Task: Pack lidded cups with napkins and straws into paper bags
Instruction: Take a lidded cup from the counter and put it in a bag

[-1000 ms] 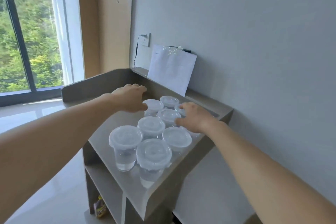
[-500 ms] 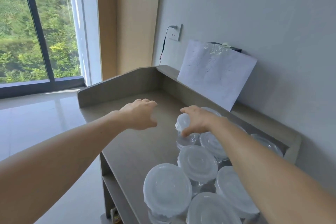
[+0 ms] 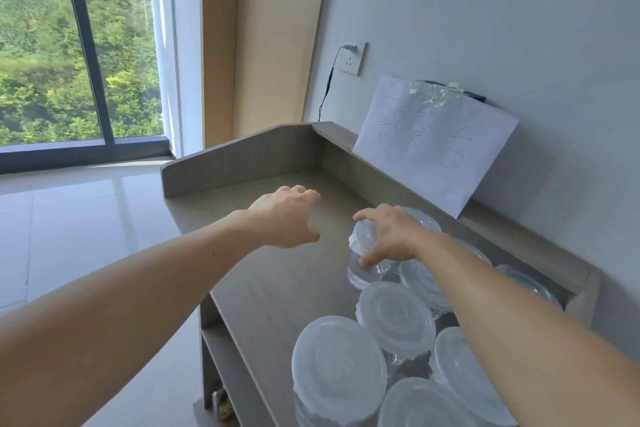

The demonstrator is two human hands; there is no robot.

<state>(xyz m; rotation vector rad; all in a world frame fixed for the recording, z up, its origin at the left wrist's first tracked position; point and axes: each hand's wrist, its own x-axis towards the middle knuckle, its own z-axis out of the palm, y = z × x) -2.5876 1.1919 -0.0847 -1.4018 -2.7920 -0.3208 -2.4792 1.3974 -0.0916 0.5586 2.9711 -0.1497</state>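
Note:
Several clear plastic cups with white lids [image 3: 396, 317] stand clustered on the right half of a grey counter [image 3: 277, 288]. My right hand [image 3: 388, 236] grips the lid rim of the farthest-left cup [image 3: 363, 263], fingers and thumb curled around it. My left hand [image 3: 287, 215] hovers over the bare counter to the left of that cup, fingers loosely curled and holding nothing. No paper bags, napkins or straws are in view.
A white paper sheet with handwriting [image 3: 429, 139] leans on the wall behind the counter's raised back ledge [image 3: 346, 139]. A wall socket with a plugged cable [image 3: 353, 59] sits above. A shelf [image 3: 225, 357] lies under the counter; a window [image 3: 69, 45] is far left.
The view has closed in on the counter and swung left. My right hand went from resting on the lids to gripping the leftmost far cup. My left hand hovers nearby.

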